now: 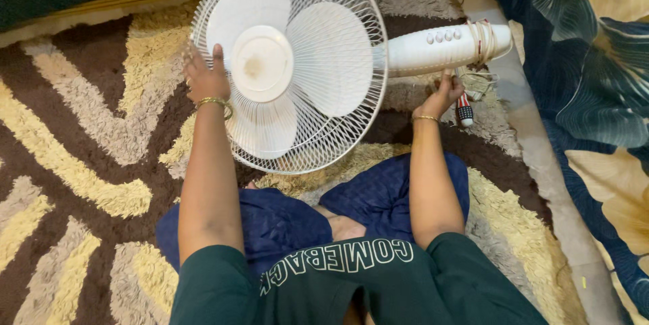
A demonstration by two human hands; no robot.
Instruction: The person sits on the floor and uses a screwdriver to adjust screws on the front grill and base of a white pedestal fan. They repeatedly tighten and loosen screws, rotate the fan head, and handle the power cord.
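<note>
A white fan (318,61) lies on its side on the carpet, its round wire grille and three blades facing up toward me. My left hand (205,75) grips the left rim of the grille. The fan's white stem (443,48), with a row of buttons and a cord wound round its end, points right. My right hand (443,93) is under the stem, fingers curled round a screwdriver with a red, white and black handle (464,110). Gold bangles sit on both wrists.
A shaggy carpet (88,142) with brown, yellow and grey stripes covers the floor. Dark blue fabric with large leaf prints (595,75) lies along the right side. My crossed legs in blue trousers are just below the fan.
</note>
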